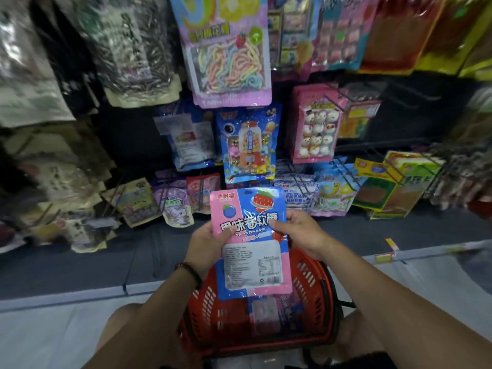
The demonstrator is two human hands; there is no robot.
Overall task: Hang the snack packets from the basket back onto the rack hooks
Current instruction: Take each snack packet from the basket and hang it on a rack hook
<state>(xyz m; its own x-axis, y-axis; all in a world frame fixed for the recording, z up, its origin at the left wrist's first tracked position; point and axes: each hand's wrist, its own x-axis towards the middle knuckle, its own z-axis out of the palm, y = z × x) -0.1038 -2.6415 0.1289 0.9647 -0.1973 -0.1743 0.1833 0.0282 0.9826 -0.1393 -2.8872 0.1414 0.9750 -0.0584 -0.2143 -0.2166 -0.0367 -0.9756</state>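
I hold a pink and blue snack packet (250, 235) upright over the red plastic basket (311, 283). My left hand (206, 242) grips its left edge with the thumb across the front. My right hand (298, 231) grips its right edge the same way. The packet's top reaches the lowest row of hanging packets on the rack. Another packet (266, 312) lies inside the basket, partly hidden by the one I hold.
The rack carries many hanging packets: a rainbow candy bag (229, 54) above, a blue toy-candy bag (249, 145), a pink marshmallow bag (316, 123). Bare black hooks (346, 174) jut out at the right. A dark base shelf (106, 259) runs below, over pale floor.
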